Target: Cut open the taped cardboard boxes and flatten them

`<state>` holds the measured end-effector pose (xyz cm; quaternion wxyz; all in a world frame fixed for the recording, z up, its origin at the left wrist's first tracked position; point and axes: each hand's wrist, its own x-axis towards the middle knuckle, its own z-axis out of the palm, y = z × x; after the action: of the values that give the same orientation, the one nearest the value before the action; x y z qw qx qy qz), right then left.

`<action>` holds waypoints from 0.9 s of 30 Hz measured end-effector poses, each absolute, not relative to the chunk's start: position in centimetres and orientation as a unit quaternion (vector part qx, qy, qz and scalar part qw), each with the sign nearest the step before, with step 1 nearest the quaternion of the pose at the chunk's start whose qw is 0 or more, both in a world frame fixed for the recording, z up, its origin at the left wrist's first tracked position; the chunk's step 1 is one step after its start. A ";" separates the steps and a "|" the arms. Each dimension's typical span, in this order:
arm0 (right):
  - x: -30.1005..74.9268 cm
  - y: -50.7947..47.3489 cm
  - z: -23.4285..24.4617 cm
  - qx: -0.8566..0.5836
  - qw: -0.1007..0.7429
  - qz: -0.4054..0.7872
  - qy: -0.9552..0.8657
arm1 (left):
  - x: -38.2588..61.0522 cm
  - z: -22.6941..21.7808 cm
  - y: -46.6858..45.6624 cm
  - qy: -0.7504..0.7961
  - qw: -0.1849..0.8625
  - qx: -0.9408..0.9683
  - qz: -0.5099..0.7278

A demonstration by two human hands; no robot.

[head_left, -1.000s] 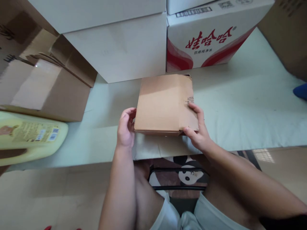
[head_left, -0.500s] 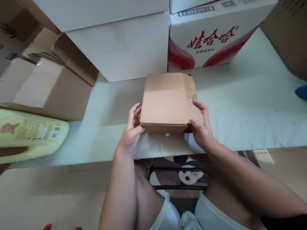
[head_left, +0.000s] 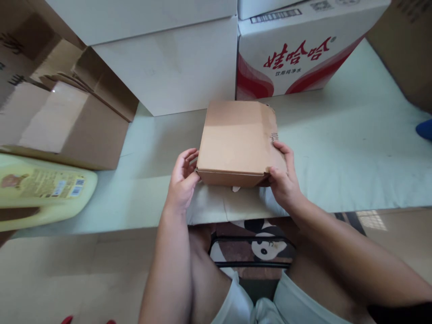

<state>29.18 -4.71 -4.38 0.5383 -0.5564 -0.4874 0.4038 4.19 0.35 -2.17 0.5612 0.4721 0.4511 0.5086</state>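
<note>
A small brown cardboard box [head_left: 238, 141] lies flat near the front edge of a pale green padded surface [head_left: 337, 157]. My left hand [head_left: 181, 180] curls against the box's near left corner, thumb at the corner and fingers bent beside the left wall. My right hand [head_left: 283, 177] grips the near right corner, thumb on the front and fingers laid along the torn right edge. The box's lid is closed.
Behind the small box stand a large white carton [head_left: 168, 58] and a white carton with red characters [head_left: 300, 49]. An open brown carton [head_left: 64, 117] and a yellow jug [head_left: 40, 191] lie at the left. A brown carton [head_left: 405, 45] and a blue object [head_left: 425, 128] are at the right.
The box has settled a little to the right and flatter. My left hand moved from the left wall to the near left corner and curled there. My right hand kept its hold.
</note>
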 end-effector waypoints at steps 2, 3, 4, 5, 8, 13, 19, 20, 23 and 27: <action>29.3 -4.7 -4.4 -0.556 0.538 0.397 -0.493 | 4.1 -2.5 0.4 0.447 0.535 0.503 0.511; 29.3 -4.7 -4.5 -0.557 0.537 0.394 -0.496 | 4.1 -2.7 0.4 0.447 0.521 0.516 0.513; 29.3 -4.7 -4.5 -0.558 0.536 0.391 -0.499 | 4.1 -2.8 0.5 0.447 0.508 0.527 0.515; 29.3 -4.6 -4.5 -0.559 0.535 0.387 -0.501 | 4.2 -2.9 0.5 0.448 0.496 0.535 0.517; 29.3 -4.6 -4.6 -0.558 0.539 0.384 -0.501 | 4.3 -3.1 0.6 0.459 0.463 0.549 0.523; 29.1 -4.5 -4.7 -0.555 0.542 0.390 -0.496 | 4.6 -3.1 0.7 0.494 0.415 0.565 0.514; 29.1 -4.5 -4.6 -0.544 0.546 0.409 -0.488 | 4.4 -3.4 0.9 0.526 0.445 0.535 0.489; 29.1 -4.5 -4.5 -0.541 0.548 0.412 -0.487 | 4.4 -3.4 0.9 0.530 0.458 0.524 0.484; 29.1 -4.5 -4.5 -0.537 0.552 0.416 -0.483 | 4.3 -3.3 0.8 0.536 0.491 0.495 0.476; 29.3 -4.4 -4.6 -0.538 0.564 0.412 -0.472 | 4.1 -3.0 0.7 0.519 0.497 0.524 0.457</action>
<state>29.26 -4.36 -4.57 0.5643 -0.5379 -0.4718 0.4118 4.15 0.71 -2.95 0.4973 0.5241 0.5186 0.4573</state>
